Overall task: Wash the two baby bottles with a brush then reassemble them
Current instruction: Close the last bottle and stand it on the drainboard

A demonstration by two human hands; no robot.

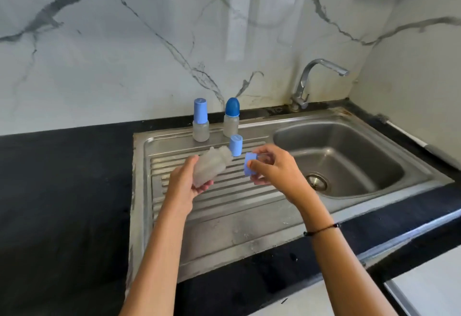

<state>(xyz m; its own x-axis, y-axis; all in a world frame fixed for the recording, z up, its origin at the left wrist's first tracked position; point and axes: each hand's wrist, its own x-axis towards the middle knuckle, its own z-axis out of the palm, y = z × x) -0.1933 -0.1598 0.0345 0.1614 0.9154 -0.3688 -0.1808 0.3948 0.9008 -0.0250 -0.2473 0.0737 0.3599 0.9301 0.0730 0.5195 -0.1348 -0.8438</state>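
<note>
A frosted bottle body (212, 168), neck open, is gripped tilted in the left hand (185, 186) above the drainboard (224, 215), left of the sink basin (349, 156). A blue collar (250, 164) is pinched by the right hand (277, 168) just beside the neck. A loose blue cap (236, 145) stands behind. Two capped bottles (200, 121) stand at the drainboard's back. No brush is seen; the collar is best set down within reach.

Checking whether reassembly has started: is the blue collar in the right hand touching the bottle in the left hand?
Apart. The head view shows ribbed drainboard between the blue collar and the bottle.
</note>
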